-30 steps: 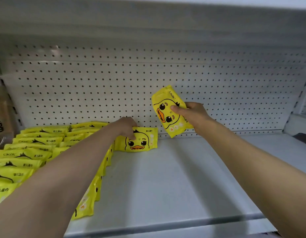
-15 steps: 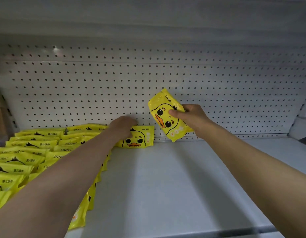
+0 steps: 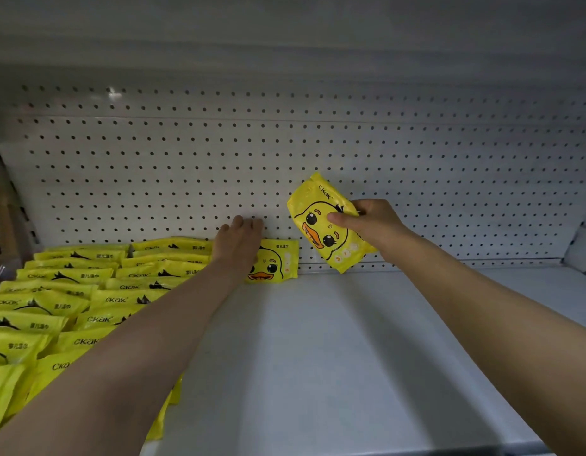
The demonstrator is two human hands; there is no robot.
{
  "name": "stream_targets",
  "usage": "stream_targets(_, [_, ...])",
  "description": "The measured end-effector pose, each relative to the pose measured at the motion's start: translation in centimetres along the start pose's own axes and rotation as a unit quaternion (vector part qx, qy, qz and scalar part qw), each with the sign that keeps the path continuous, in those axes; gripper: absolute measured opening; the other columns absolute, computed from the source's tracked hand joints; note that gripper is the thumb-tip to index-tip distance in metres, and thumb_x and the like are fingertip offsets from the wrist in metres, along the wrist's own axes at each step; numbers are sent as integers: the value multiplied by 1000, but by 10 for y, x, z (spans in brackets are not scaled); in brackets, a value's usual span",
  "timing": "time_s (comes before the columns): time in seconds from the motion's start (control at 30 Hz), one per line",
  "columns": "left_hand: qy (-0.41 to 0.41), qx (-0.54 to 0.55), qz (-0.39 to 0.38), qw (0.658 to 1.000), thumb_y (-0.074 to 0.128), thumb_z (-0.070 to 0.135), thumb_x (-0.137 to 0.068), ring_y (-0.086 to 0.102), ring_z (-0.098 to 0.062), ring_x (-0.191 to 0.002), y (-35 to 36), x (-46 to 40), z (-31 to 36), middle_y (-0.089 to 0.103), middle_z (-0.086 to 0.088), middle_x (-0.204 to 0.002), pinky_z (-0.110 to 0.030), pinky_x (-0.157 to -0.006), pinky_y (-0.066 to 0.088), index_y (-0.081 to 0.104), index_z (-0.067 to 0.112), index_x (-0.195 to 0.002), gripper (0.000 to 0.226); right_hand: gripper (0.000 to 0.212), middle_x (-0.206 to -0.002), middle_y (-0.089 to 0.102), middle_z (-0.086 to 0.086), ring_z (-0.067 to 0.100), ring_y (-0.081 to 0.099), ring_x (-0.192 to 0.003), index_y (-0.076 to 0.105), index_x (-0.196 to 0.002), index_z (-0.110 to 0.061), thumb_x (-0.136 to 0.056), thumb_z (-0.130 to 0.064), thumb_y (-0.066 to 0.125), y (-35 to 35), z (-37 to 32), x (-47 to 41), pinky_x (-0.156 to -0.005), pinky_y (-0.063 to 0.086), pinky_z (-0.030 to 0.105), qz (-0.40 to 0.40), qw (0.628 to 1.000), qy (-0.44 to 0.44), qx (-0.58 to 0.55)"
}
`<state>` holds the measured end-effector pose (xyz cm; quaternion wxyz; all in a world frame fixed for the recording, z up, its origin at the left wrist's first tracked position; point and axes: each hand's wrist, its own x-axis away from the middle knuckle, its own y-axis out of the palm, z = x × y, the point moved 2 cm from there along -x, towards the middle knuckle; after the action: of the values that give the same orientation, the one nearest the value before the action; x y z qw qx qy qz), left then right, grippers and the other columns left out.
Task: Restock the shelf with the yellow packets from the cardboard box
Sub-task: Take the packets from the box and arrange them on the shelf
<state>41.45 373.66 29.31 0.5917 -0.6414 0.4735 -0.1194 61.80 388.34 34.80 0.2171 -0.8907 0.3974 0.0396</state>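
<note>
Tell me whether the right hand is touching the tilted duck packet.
Touching. The head view shows the right hand gripping the tilted duck packet, thumb pressed across its printed front and fingers wrapped behind its right edge.

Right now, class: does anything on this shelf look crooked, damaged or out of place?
Nothing looks damaged or spilled. The stocked packets stand in tidy rows at left. One lone packet stands upright against the pegboard, under the left hand. The right hand holds another packet tilted, not yet placed.

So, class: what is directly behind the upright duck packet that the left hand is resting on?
Behind the upright duck packet stands the white pegboard back panel; its holes show above the packet. The left hand covers the packet's left part, so anything between packet and panel cannot be seen.
</note>
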Motion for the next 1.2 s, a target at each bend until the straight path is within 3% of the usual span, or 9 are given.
stream_targets(0.1, [-14, 45, 0, 999, 75, 36, -80, 43, -26, -121, -6, -6, -5, 50, -7, -130, -37, -94, 42, 41, 11, -132, 67, 32, -91, 74, -2, 15, 70, -83, 73, -95, -17, -75, -38, 84, 2, 1, -7, -76, 56, 31, -6, 995, -8, 96])
stream_targets(0.23, [-42, 291, 57, 954, 59, 44, -91, 48, -24, -113, -30, -17, -23, 57, -4, -114, -42, -88, 47, 54, 15, -113, 36, 36, -90, 69, -4, 14, 63, -84, 70, -94, -18, -70, -39, 87, 11, -4, -13, -70, 48, 27, -64, 970, -46, 230])
stream_targets(0.3, [-7, 383, 93, 919, 54, 52, -92, 53, -19, -109, -43, -19, -29, 62, 1, -109, -41, -88, 49, 59, 20, -107, 35, 38, -89, 67, -4, 13, 61, -85, 71, -98, -19, -70, -38, 88, 21, -4, -14, -72, 47, 27, -102, 951, -64, 285])
stream_targets(0.37, [59, 425, 48, 902, 62, 58, -85, 56, -10, -105, -55, -15, -30, 64, 9, -108, -33, -88, 47, 62, 25, -109, 41, 38, -92, 68, -2, 17, 63, -87, 71, -97, -19, -69, -40, 87, 35, -1, -16, -78, 50, 31, -129, 934, -73, 326])
stream_targets(0.5, [119, 367, -126, 914, 82, 45, -72, 60, -8, -98, -52, -3, -27, 65, 9, -103, -23, -79, 45, 65, 25, -108, 45, 34, -93, 70, 0, 18, 65, -90, 70, -90, -21, -68, -40, 87, 67, 5, -19, -80, 51, 33, -159, 931, -81, 317])
stream_targets(0.67, [56, 293, -101, 949, 82, 28, -73, 58, -21, -96, -29, 2, -39, 55, 9, -83, -33, -79, 44, 64, 25, -83, 21, 48, -99, 64, -4, 13, 58, -94, 70, -109, -16, -69, -37, 88, 104, 17, -20, -77, 41, 24, -171, 942, -83, 278])
stream_targets(0.87, [6, 235, -78, 969, 74, 30, -80, 48, -21, -105, -18, 12, -49, 47, 12, -83, -33, -85, 37, 66, 20, -95, 20, 57, -116, 67, 3, 21, 62, -105, 65, -120, -18, -69, -35, 86, 121, 27, -25, -89, 52, 36, -155, 919, -108, 346])
stream_targets(1.03, [-44, 218, -85, 971, 72, 38, -81, 46, -24, -96, -11, 15, -50, 51, -6, -111, -32, -84, 38, 65, 25, -103, 26, 58, -111, 65, 7, 25, 61, -101, 61, -119, -16, -70, -37, 85, 121, 31, -28, -78, 49, 33, -144, 897, -122, 399])
stream_targets(1.2, [-49, 167, -86, 981, 66, 37, -87, 45, -27, -114, -18, 16, -44, 48, -9, -121, -33, -93, 38, 62, 24, -114, 30, 59, -111, 60, 7, 28, 59, -102, 56, -118, -17, -71, -40, 83, 126, 31, -28, -76, 48, 35, -108, 882, -138, 438])
